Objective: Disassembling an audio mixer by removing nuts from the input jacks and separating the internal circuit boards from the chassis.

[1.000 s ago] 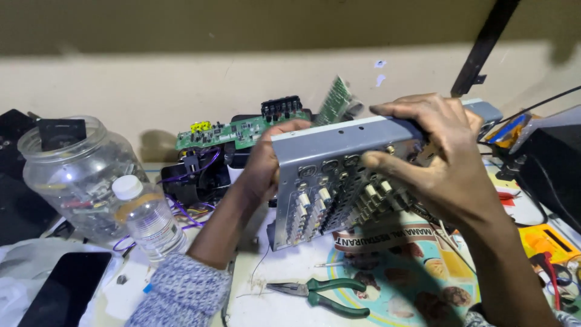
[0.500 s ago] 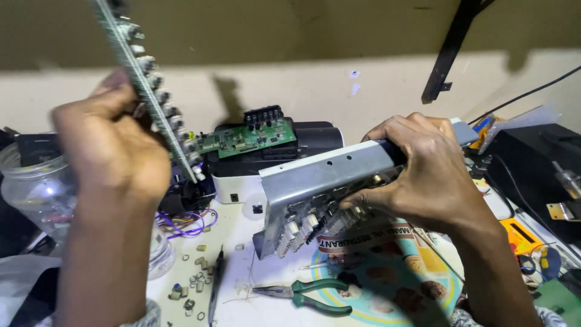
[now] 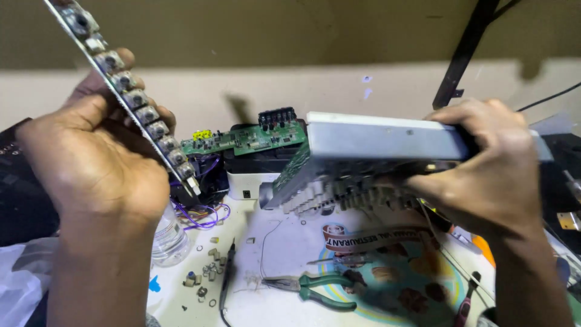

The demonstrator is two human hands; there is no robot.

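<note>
My left hand [image 3: 91,160] is raised at the left and grips a long narrow circuit strip [image 3: 130,100] lined with several round grey potentiometers, tilted from upper left down to lower right. My right hand [image 3: 487,166] holds a grey metal chassis panel [image 3: 381,140] level over the table, with a row of knob shafts [image 3: 339,197] and a green board edge hanging beneath it. The two parts are apart from each other.
A green circuit board [image 3: 248,138] lies on a black and white box at the back. Green-handled pliers [image 3: 315,287], a thin black screwdriver [image 3: 227,281], several small loose nuts [image 3: 206,272], purple wires [image 3: 203,215] and a clear jar [image 3: 166,242] lie on the white table. A black pole [image 3: 463,54] leans against the wall.
My left hand came off the chassis and lifted up to the left with the potentiometer strip in it. My right hand levelled the metal panel and shifted it right.
</note>
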